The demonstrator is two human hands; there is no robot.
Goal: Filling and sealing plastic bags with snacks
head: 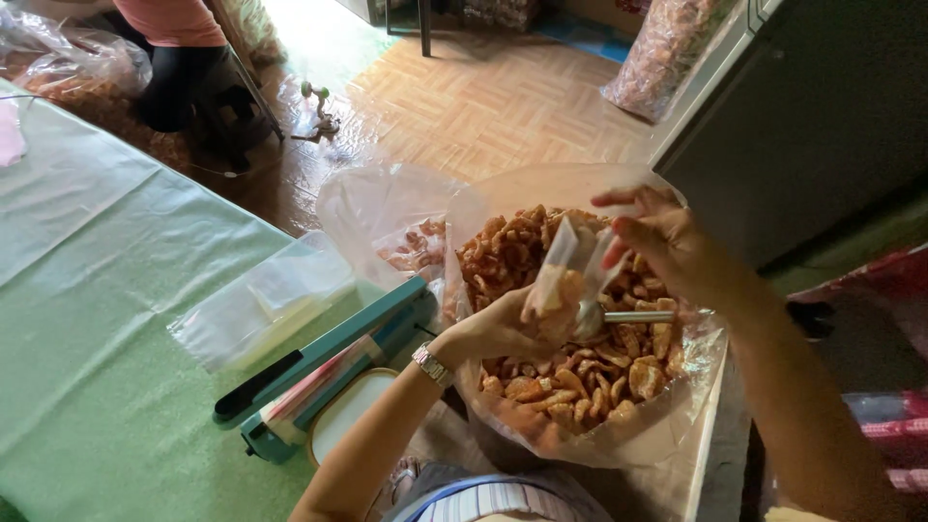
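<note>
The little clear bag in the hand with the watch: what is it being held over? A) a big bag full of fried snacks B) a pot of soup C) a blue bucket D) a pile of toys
A: the left hand holds the small clear bag above the big bag heaped with orange-brown fried snacks.

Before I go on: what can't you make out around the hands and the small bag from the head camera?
- Small clear bag: how full it is; left hand covers its bottom.
- Metal scoop: its bowl, hidden behind the bag.
- Right hand: its grip on the scoop, unclear.
- Big bag of fried snacks: depth hidden.
- Sealer: near end blocked by forearm.
</note>
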